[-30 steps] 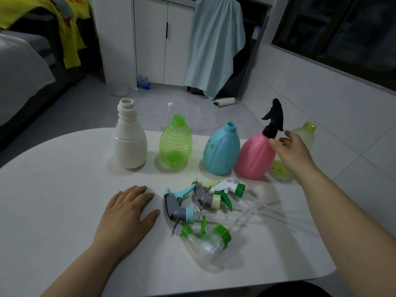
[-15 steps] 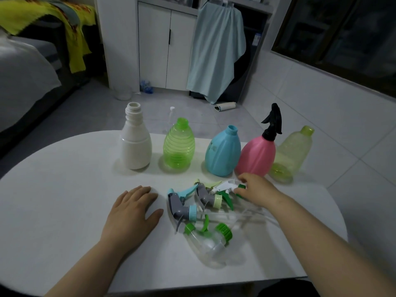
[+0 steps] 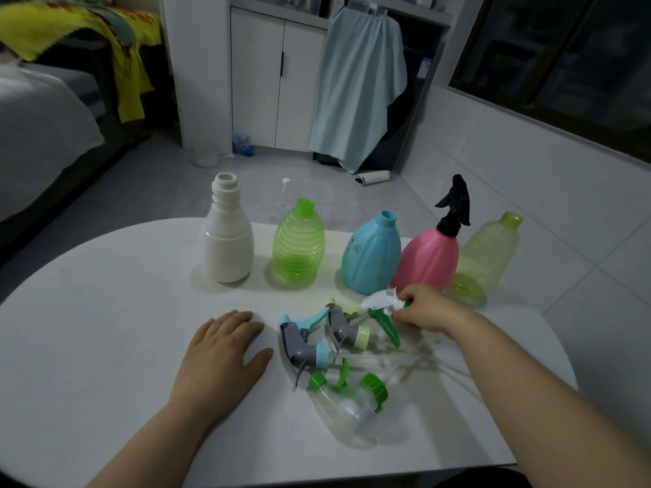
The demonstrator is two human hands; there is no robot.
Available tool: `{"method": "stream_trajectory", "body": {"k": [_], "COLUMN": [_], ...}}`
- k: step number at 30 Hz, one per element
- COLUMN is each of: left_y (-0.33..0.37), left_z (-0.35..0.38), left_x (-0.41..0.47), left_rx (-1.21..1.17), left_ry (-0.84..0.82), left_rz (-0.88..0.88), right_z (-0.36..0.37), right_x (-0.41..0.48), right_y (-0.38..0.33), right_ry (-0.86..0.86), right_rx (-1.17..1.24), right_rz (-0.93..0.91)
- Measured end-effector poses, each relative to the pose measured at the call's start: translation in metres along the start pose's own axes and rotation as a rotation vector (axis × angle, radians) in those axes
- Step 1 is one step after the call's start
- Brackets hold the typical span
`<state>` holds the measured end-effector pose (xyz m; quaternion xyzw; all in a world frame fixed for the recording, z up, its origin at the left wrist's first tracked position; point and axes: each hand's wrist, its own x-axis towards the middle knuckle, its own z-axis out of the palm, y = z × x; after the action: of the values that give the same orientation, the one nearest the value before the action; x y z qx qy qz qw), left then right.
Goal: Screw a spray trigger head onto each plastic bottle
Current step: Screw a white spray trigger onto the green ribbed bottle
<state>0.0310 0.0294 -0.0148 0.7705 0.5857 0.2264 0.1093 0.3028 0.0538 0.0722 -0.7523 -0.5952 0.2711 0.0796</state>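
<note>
While the left hand (image 3: pixel 223 350) lies flat, fingers spread, right-hand fingers (image 3: pixel 410 297) pinch the white trigger head (image 3: pixel 380 300), nozzle pointing left; bottles look empty

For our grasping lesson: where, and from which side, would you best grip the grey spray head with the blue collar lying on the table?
Grip the grey spray head at its grey neck beside the blue collar, coming from above. It lies flat on the table, so thumb and finger can probably close across the neck, avoiding the thin trigger and tube.
</note>
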Motion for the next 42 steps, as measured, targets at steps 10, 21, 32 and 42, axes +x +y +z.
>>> {"method": "stream_trajectory", "body": {"k": [10,21,32,42], "left_y": [0.004,0.056,0.072,0.069], "left_z": [-0.006,-0.053,-0.039,-0.028], "left_x": [-0.003,0.047,0.142,0.162], "left_rx": [-0.035,-0.443,-0.656,-0.525], "left_ry": [-0.017,0.193,0.223,0.205], "left_rz": [-0.010,0.020,-0.250,-0.247], "right_z": [-0.042,-0.071,-0.068,-0.060], "right_x": [-0.035,-0.054,-0.041,-0.036], "right_y": [-0.011,-0.038,-0.025,-0.014], "right_ry": [-0.025,0.365,0.403,0.277], "right_rx": [0.716,1.112,1.300,1.409], "right_rz": [-0.250,-0.395,-0.313,-0.286]}}
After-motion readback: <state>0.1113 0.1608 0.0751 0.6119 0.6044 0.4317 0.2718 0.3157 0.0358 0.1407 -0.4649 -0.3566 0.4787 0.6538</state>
